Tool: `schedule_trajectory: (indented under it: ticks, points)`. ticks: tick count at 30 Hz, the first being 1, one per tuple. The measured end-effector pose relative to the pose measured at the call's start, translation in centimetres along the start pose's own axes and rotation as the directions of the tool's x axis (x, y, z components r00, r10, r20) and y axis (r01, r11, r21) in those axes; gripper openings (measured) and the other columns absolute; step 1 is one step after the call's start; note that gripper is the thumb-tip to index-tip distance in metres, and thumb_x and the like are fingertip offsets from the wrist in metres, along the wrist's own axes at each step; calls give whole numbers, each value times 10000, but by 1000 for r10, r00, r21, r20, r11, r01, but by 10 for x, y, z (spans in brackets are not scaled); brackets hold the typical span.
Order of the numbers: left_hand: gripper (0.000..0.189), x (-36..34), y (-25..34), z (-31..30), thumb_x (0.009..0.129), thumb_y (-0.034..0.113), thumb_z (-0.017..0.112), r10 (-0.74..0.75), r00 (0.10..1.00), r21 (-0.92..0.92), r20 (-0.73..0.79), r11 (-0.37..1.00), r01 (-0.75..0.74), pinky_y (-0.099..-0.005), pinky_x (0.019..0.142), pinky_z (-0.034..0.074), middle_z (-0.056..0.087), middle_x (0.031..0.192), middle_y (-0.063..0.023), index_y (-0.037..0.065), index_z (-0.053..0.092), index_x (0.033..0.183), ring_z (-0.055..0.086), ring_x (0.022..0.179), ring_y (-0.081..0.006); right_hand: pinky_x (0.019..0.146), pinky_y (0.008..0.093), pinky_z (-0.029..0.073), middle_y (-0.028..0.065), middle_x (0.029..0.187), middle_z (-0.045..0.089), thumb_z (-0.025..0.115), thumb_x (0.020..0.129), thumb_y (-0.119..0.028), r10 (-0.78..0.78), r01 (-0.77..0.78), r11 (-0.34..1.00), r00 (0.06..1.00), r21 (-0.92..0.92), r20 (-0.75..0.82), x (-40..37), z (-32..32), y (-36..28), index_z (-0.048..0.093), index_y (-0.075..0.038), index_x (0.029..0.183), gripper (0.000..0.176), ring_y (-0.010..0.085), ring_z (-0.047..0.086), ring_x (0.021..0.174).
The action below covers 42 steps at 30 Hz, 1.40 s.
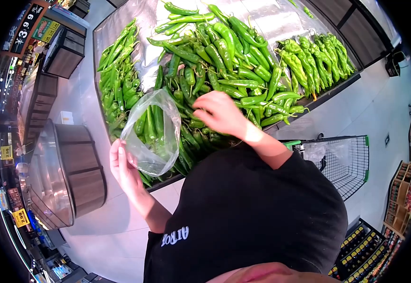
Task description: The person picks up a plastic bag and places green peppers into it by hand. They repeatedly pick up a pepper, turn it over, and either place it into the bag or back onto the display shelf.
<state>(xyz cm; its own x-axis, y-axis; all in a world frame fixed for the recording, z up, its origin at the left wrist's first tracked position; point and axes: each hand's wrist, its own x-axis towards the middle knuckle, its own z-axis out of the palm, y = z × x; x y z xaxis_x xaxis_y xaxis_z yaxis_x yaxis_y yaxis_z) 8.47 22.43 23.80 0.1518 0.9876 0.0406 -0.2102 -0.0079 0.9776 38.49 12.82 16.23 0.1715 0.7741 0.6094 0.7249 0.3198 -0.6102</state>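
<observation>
My left hand (122,165) grips a clear plastic bag (154,134) by its lower edge and holds it open over the near side of a display of long green peppers (219,56). A few peppers show through the bag, either inside or behind it. My right hand (222,113) reaches into the pile just right of the bag, fingers curled down among the peppers; whether it grips one is hidden.
The peppers lie in a metal-lined display bin (120,23). A round wooden stand with a metal rim (68,174) sits to the left. A black wire shopping cart (347,160) stands at the right. Shelves of bottles (361,254) fill the lower right.
</observation>
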Motion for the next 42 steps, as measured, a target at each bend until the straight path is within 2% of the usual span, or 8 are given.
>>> schedule_trajectory:
  ticks: [6,11,16,23,28,36,40,42]
  points:
    - [368,-27,3,17,986,97,613,70,995,87,-73,994,-64,-227,685,461,605,1317,-116,-6,547,1333,524,776,-61,762,396,500,107,852,647,701,862,-105,234,-349,905,886,-242,-401,-57,-57,54,672,-62,902,65,310,627,825]
    - [255,-45,1,32,979,58,587,371,909,245,-189,914,-322,-286,771,477,597,1266,-148,19,584,1231,554,840,-133,803,361,507,114,993,641,601,828,38,292,-379,859,915,-344,-278,-85,-75,67,660,-36,997,194,289,613,900]
    - [95,-73,-2,30,924,-61,567,619,780,139,88,768,-625,-302,615,497,553,971,-144,22,519,919,571,667,-190,932,414,476,110,1137,635,594,781,42,324,-291,883,946,-369,29,-84,-70,56,658,-47,1133,369,325,575,1031]
    - [158,-91,-1,45,871,-161,525,429,793,192,433,816,-546,-286,582,542,582,990,-185,-8,555,846,624,633,-192,935,403,471,112,1124,638,726,812,-113,274,-206,878,956,-431,102,-74,-71,58,653,-51,1156,357,321,588,1040]
    - [178,-96,-15,55,828,-190,584,296,848,88,439,925,-369,-264,608,553,646,983,-193,-22,637,848,648,656,-165,847,377,504,99,1047,644,712,857,-123,193,-259,907,956,-332,-219,-63,-60,69,667,-54,1080,238,301,619,960]
    - [208,-95,-19,64,798,-196,559,75,798,133,597,972,-192,-251,601,536,671,1000,-153,-31,674,853,653,654,-157,850,404,479,80,1097,605,714,799,-70,273,-282,789,957,-546,-99,-44,-40,92,642,-86,1164,372,286,594,985]
    - [147,-93,-22,64,878,-129,569,-46,802,147,596,988,-53,-252,640,537,678,996,-135,-37,664,942,660,685,-148,871,412,496,135,1083,626,681,778,13,188,-219,924,974,-315,-124,-29,-64,64,649,-57,1167,396,340,612,988]
    - [119,-91,-18,66,925,-77,576,-159,817,205,554,977,51,-253,661,537,684,1008,-119,-36,652,1006,662,703,-137,770,287,496,85,1091,640,689,759,68,344,-353,935,923,-24,-171,-21,-78,29,668,-65,1125,389,209,634,932]
